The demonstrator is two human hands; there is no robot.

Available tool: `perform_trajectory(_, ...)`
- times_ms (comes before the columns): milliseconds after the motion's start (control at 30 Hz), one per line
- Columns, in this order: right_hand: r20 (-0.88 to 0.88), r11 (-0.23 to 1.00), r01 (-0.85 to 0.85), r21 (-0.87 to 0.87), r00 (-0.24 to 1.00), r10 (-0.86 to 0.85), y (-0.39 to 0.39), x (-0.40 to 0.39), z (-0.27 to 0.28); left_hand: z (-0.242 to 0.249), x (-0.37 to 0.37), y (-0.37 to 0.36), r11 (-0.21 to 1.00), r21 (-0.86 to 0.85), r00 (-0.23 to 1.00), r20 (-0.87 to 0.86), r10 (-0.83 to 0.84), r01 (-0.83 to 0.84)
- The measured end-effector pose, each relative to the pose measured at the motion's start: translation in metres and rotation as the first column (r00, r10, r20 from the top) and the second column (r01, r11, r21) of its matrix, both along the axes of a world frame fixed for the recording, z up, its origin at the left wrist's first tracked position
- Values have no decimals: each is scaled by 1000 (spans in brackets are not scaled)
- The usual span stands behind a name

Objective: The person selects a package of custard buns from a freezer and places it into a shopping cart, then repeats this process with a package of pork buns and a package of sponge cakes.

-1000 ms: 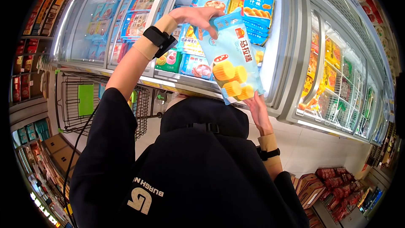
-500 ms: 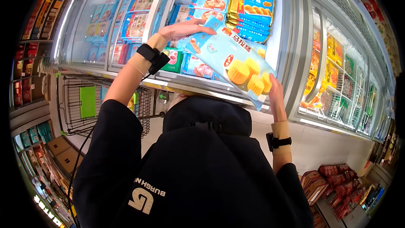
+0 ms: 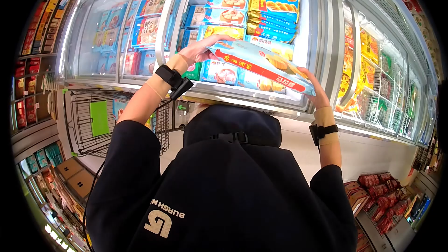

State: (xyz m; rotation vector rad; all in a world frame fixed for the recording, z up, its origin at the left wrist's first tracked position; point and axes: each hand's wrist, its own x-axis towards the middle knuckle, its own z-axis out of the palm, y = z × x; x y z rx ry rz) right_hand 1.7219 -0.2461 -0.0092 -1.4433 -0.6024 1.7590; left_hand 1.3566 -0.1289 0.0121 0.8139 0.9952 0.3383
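Note:
A light-blue pack of frozen yellow cakes (image 3: pixel 263 66) is held between my two hands over the open chest freezer (image 3: pixel 322 42). Its red edge strip with yellow and white lettering faces me, and its printed front is tipped steeply back. My left hand (image 3: pixel 204 50) grips the pack's upper left end. On the right end, my right hand (image 3: pixel 313 86) has its fingers closed around the corner. Just below the pack lie more frozen bags, among them a blue bag with dumplings pictured (image 3: pixel 220 71).
Blue-and-yellow bags (image 3: pixel 275 4) are stacked in the freezer's back right. Sliding glass lids (image 3: pixel 105 32) cover its left part. A wire shopping cart (image 3: pixel 84 121) stands at lower left. Another freezer (image 3: pixel 373 79) adjoins on the right, and red packs (image 3: pixel 380 196) lie at lower right.
The pack has been tilted so its red edge now faces me instead of its front. My right hand has moved right and slightly up, and my left hand lower and slightly left.

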Motion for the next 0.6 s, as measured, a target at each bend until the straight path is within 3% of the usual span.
perform_trajectory(200, 44, 999, -36, 4, 998, 36, -2, 8, -5, -13, -10, -6, 999, -23, 985, 169, 31, -28)
perform_trajectory(300, 23, 998, -29, -51, 999, 30, 5, -1, 2, -14, -11, -8, 999, 42, 996, 94, -1, -3)
perform_trajectory(400, -36, 995, -59, -77, 998, 56, 20, 4, -32, 41, 16, -15, 995, -78, 971, -234, 40, -60)
perform_trajectory(433, -57, 994, -79, -74, 996, 75, 24, 6, -42, 20, 7, -9, 995, -99, 991, -132, -19, 6)
perform_trajectory(500, 7, 995, -102, -5, 995, 102, 26, 13, -55, -13, -3, -12, 999, 46, 992, -121, 28, -22)
perform_trajectory(600, 208, 990, -134, 38, 970, 123, 21, 6, -30, 0, 1, -27, 986, 148, 985, -142, 93, -72)
